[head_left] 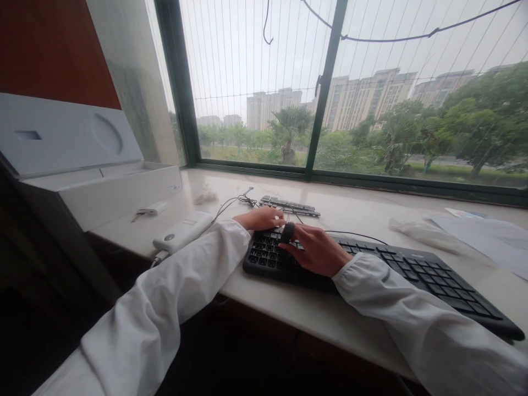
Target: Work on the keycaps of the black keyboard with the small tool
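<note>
Head view: my 2 hands rest on the keyboard [371,269], which lies along the desk [355,212] edge. My left hand [260,219] lies flat at its far corner; my right hand [317,250] pinches a small black piece [287,232]. A power bank [181,232] lies left

Marble windowsill [350,212] carries keyboard [433,275], power bank [181,232], papers [490,236].

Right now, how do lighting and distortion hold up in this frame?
Head view: overcast daylight floods the barred window, leaving the area under the pale stone ledge nearly black; wide-angle bending curves the green window frame; both hands on the black keyboard stay sharp.
</note>
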{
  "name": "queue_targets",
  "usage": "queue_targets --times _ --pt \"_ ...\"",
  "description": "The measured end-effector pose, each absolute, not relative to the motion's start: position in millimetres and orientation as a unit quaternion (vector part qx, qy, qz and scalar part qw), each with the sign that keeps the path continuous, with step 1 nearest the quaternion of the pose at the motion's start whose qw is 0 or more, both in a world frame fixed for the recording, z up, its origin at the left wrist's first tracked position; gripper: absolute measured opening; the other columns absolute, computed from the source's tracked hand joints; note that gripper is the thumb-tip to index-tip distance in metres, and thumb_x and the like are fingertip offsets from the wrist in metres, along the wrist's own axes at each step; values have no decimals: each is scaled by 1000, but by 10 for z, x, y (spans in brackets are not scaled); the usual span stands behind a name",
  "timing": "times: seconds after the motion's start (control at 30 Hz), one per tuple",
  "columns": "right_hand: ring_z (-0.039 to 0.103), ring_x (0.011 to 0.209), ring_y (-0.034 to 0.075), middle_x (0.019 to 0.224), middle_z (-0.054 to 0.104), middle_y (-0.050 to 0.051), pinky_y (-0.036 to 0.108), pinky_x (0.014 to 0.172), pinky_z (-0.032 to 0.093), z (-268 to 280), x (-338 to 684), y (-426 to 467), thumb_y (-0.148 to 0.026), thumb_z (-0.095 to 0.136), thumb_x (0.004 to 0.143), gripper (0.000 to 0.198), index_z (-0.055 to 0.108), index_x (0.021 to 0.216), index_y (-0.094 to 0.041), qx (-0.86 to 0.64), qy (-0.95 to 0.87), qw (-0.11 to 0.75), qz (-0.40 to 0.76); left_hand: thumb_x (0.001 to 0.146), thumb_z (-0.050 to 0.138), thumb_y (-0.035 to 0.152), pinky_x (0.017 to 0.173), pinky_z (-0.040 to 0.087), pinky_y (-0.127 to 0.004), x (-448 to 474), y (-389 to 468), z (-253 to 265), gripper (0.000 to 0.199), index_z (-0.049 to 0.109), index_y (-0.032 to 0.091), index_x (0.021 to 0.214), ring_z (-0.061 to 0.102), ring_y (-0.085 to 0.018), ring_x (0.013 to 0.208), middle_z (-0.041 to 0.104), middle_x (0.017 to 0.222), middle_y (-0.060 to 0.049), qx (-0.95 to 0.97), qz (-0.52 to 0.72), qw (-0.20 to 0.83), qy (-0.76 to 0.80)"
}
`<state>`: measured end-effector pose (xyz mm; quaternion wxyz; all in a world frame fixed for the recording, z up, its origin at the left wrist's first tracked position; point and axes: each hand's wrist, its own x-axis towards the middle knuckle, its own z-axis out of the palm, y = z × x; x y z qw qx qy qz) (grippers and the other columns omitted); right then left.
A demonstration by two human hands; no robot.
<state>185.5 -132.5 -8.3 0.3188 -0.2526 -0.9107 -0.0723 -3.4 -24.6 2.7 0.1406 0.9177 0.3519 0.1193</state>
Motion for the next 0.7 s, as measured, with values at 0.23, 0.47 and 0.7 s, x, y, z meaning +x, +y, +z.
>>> queue_targets --times 0.23,0.47,0.7 --pt "59 71 19 85 63 8 29 62 47 -82 1844 -1336 -29 48 96 15 48 104 -17 -253 -907 305 -142 91 48 39 66 40 -25 -32 -202 1 30 67 16 92 58 -16 75 67 80 -3 917 113 133 358" --pt "58 67 17 80 61 5 28 62 47 -56 1885 -1298 -27 51 93 11 46 99 -18 -278 -884 364 -96 90 50 35 74 42 -26 -32 -153 -43 26 68 17 96 60 -18 85 69 91 -4 921 117 115 355" --pt "57 64 15 78 60 2 27 61 46 -43 1880 -1300 -27 54 91 19 49 107 -18 -260 -896 354 -62 90 50 34 76 44 -25 -33 -149 -46 26 68 17 99 61 -17 86 70 95 -4 921 121 128 347"
